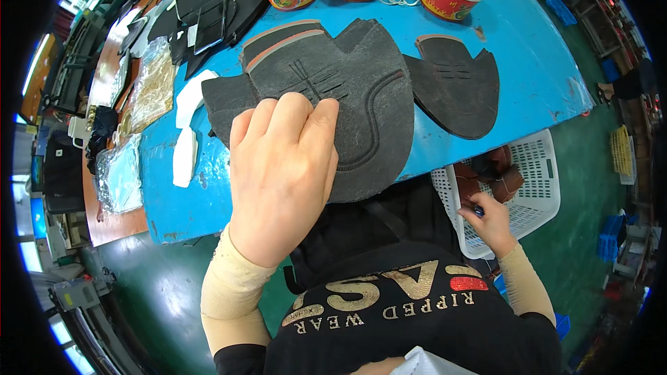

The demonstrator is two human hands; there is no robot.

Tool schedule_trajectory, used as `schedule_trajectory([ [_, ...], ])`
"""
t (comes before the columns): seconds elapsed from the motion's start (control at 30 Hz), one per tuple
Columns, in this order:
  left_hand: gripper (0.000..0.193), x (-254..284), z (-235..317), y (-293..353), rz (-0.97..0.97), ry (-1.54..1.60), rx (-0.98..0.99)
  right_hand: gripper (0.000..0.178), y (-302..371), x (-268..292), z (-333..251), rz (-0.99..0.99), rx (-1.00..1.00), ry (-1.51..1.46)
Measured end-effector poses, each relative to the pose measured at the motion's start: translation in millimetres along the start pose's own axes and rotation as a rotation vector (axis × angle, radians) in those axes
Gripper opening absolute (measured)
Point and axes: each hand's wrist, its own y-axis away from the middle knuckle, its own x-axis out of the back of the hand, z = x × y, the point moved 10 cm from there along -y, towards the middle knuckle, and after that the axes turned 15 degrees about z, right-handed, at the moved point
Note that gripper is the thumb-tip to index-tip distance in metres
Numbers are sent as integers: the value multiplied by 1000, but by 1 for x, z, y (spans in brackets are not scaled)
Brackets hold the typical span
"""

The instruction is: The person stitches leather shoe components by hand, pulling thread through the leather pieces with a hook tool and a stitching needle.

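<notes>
Dark felt shoe-upper piece (347, 97) lies flat on blue table (528, 62), hanging over near edge | my left hand (281, 173) presses it, fingers (292, 114) together | right hand (490, 222) pinches something small at white basket (538, 167) | I'd keep the piece pinned flat.

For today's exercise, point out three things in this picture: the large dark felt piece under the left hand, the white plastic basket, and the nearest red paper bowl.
large dark felt piece (361, 76), head view, upper middle surface.
white plastic basket (538, 191), head view, right wall.
red paper bowl (450, 1), head view, outer side wall.
</notes>
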Motion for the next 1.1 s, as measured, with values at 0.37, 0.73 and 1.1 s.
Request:
schedule_trajectory([
  [0.37, 31, -3, -1, 6, 43, -28, 82, 17, -165, 55, -214, 207, 310, -692],
  [0.73, 30, -7, -2, 5, 41, 10, 81, 18, -194, 13, -233, 27, 260, -511],
  [1.1, 36, -6, 6, 7, 38, -88, 19, 19, -194, 9, -227, 14, 250, -542],
])
